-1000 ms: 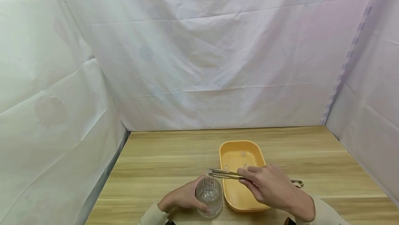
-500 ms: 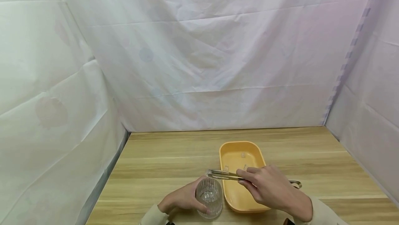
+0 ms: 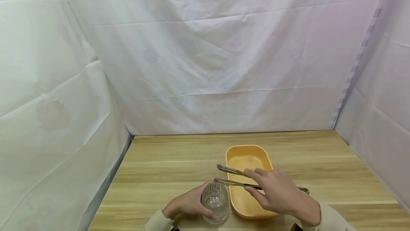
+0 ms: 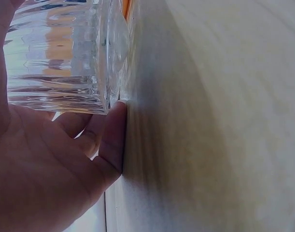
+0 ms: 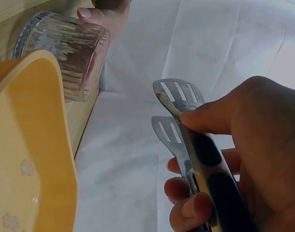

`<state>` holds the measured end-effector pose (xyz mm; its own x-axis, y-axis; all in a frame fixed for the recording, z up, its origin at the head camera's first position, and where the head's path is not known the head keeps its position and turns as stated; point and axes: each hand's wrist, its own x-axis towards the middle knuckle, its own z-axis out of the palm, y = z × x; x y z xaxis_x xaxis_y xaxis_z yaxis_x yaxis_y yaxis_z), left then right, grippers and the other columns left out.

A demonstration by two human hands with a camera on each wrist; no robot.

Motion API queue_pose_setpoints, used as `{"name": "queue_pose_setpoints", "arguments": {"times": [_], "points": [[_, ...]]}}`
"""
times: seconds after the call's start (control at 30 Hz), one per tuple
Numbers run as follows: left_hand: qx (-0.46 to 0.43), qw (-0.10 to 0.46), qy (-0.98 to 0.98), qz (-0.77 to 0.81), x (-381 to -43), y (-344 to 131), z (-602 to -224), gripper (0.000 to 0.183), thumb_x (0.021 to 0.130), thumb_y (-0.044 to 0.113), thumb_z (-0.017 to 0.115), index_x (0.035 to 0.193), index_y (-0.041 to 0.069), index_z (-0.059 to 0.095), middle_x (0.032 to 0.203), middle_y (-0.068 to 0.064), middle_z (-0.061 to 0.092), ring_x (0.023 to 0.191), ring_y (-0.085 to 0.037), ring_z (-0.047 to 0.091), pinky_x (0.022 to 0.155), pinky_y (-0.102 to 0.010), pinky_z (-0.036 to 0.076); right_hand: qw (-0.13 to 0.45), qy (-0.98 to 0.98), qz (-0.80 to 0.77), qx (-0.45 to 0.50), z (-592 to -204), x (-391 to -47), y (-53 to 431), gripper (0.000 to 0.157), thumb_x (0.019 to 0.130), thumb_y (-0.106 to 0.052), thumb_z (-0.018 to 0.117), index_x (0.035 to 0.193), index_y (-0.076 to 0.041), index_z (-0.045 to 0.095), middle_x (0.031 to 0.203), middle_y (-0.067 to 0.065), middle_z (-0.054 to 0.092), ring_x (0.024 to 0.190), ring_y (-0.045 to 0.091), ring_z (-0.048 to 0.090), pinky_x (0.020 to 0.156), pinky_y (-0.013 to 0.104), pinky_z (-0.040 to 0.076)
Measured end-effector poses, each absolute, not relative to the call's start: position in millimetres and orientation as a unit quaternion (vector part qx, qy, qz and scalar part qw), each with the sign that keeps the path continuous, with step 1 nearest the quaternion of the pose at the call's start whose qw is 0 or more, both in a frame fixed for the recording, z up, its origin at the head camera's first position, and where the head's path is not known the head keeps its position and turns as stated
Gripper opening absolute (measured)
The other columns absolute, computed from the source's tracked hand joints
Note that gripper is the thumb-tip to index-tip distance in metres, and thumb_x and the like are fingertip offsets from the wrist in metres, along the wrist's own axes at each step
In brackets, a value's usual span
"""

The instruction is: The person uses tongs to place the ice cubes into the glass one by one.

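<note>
My left hand (image 3: 190, 202) grips a clear ribbed drinking glass (image 3: 220, 212), standing upright on the wooden table. Something clear shows inside the glass, too indistinct to tell. In the left wrist view its fingers curl about the glass (image 4: 50, 63), low near the base. My right hand (image 3: 277, 193) holds metal serving tongs (image 3: 234, 183) with slotted tips and dark grips. The tips stand spread apart, the lower one above the glass rim, with nothing visible between them. In the right wrist view, thumb and fingers hold the tongs (image 5: 186, 166) from both sides.
A yellow-orange rectangular tray (image 3: 228, 152) stands just right of the glass, under the tongs. Small clear cubes lie in it, such as one cube (image 3: 250, 159) near its far end. White cloth (image 3: 205, 63) hangs around the wooden table (image 3: 166, 167).
The tongs' tips, close together on a small clear cube before, have spread apart and the cube has left them. The left hand and glass have stayed in place.
</note>
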<state>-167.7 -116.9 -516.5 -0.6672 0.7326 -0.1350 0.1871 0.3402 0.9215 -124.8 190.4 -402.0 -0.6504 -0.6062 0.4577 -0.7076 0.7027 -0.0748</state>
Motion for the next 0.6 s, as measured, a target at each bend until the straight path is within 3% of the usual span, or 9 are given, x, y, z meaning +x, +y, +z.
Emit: {"name": "queue_pose_setpoints", "arguments": {"times": [0.2,0.43,0.6], "points": [[0.289,0.277,0.774,0.491,-167.3,-115.7,-516.5,0.08,0.073,0.02,0.088,0.138,0.032,0.043,0.131,0.006,0.055,0.122,-0.014,0.052,0.1,-0.03,0.041,0.178,-0.918,0.142,0.325,-404.7,-129.3,192.6,0.037,0.088,-0.044,0.072,0.113,-0.018,0.064,0.081,-0.012,0.063,0.047,-0.006,0.028,0.046,0.017,0.03],[0.287,0.281,0.77,0.495,-167.2,-116.0,-515.9,0.079,0.073,0.02,0.088,0.137,0.032,0.043,0.131,0.006,0.055,0.122,-0.014,0.052,0.1,-0.031,0.042,0.162,-0.928,0.138,0.306,-406.8,-135.1,196.8,0.054,0.087,-0.058,0.066,0.119,-0.015,0.065,0.091,0.0,0.073,0.051,-0.003,0.048,0.048,0.022,0.041],[0.288,0.283,0.769,0.496,-167.4,-116.5,-517.3,0.079,0.074,0.021,0.088,0.137,0.032,0.043,0.13,0.006,0.055,0.122,-0.014,0.052,0.1,-0.031,0.041,0.144,-0.933,0.139,0.299,-410.0,-145.0,203.6,0.048,0.087,-0.055,0.068,0.112,-0.013,0.067,0.089,0.003,0.074,0.048,-0.004,0.044,0.044,0.019,0.035]]}}
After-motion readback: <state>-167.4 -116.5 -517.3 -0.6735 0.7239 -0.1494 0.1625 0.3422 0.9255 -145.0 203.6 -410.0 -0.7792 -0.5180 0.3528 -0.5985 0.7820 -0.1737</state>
